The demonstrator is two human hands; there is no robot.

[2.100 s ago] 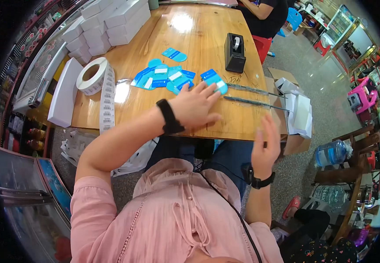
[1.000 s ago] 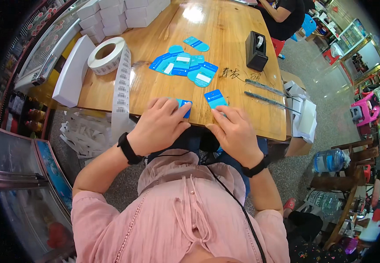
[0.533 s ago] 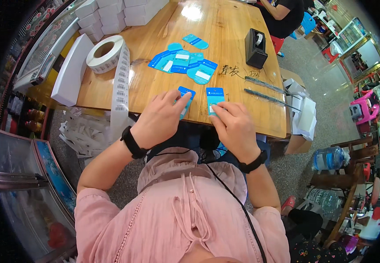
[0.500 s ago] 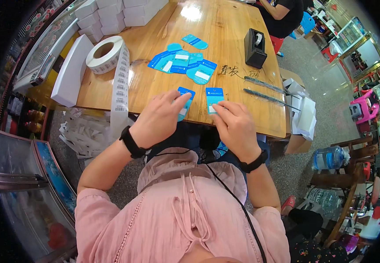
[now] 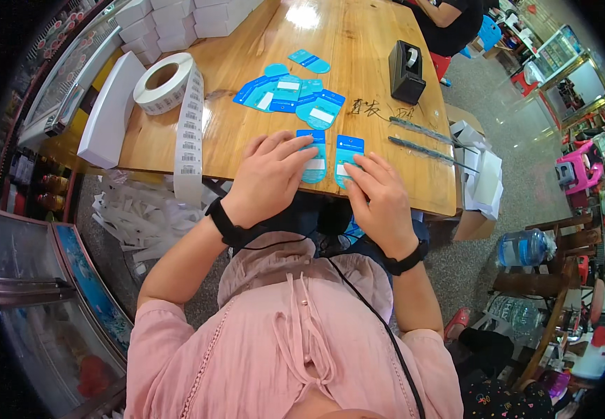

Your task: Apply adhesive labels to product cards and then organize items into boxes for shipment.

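Two blue-and-turquoise tag-shaped cards lie side by side at the table's near edge, a narrow gap between them. The left card (image 5: 319, 172) carries a white sticker, and the fingers of my left hand (image 5: 267, 178) rest stretched out across its left part. On the right card (image 5: 348, 148) lie the fingertips of my right hand (image 5: 384, 202); its thumb is close to the card's lower edge. Part of a white patch shows beside those fingertips. Beyond both hands is an overlapping pile of similar cards (image 5: 305, 106), several with white stickers. One more card (image 5: 309, 61) lies behind the pile.
On the wooden table (image 5: 236, 35) stand a roll of barcode labels (image 5: 150, 98), its strip hanging over the near edge, and a black tape dispenser (image 5: 407, 73). Two thin dark strips (image 5: 434, 154) lie at right. White boxes (image 5: 170, 24) are stacked back left. A person (image 5: 449, 17) sits far right.
The left card has moved right and turned straighter, closer to the right card. My left hand has shifted right and spread over it. The right card and hand have shifted slightly right.
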